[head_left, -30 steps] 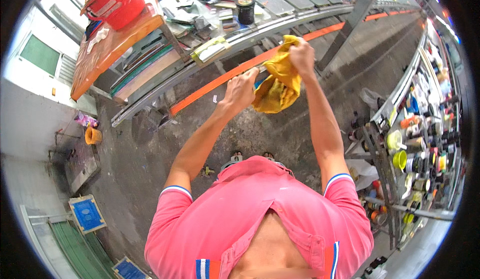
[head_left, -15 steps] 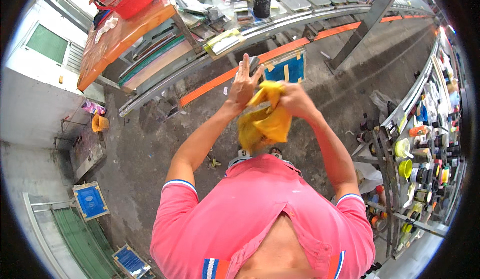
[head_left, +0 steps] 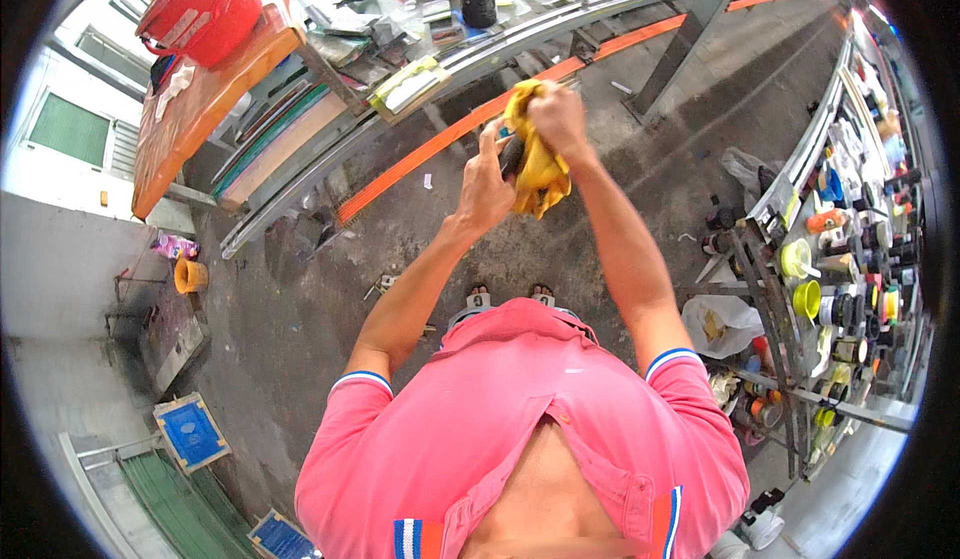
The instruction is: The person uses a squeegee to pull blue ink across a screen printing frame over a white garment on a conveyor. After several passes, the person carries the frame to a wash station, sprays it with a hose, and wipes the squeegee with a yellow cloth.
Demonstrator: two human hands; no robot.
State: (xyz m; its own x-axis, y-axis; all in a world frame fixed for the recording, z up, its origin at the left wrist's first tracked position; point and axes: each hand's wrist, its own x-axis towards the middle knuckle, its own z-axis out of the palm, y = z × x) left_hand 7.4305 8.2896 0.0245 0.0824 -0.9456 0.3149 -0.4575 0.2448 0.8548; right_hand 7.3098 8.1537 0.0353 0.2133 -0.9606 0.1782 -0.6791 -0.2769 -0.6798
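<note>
My right hand (head_left: 557, 119) is closed round a bunched yellow cloth (head_left: 545, 177), which hangs down in front of my chest, out over the floor. The cloth lies against a thin dark panel (head_left: 512, 156) with a bit of blue at its upper edge. My left hand (head_left: 486, 184) grips this panel from the left side, thumb and fingers on its edge. It looks like a blue screen-printing frame, now turned nearly edge-on. Most of its face is hidden by the cloth and my hands.
A long metal-railed bench with an orange strip (head_left: 420, 162) runs ahead, carrying a black tub (head_left: 475, 1). At left, a red bucket (head_left: 205, 19) stands on a wooden table (head_left: 205, 104). Right, a rack holds many ink pots (head_left: 797, 257). A blue screen frame (head_left: 192, 432) leans lower left.
The cloth and my right hand have moved up and left, against the panel. The blue face of the frame has turned out of sight. My left hand has come slightly lower, its fingers more curled.
</note>
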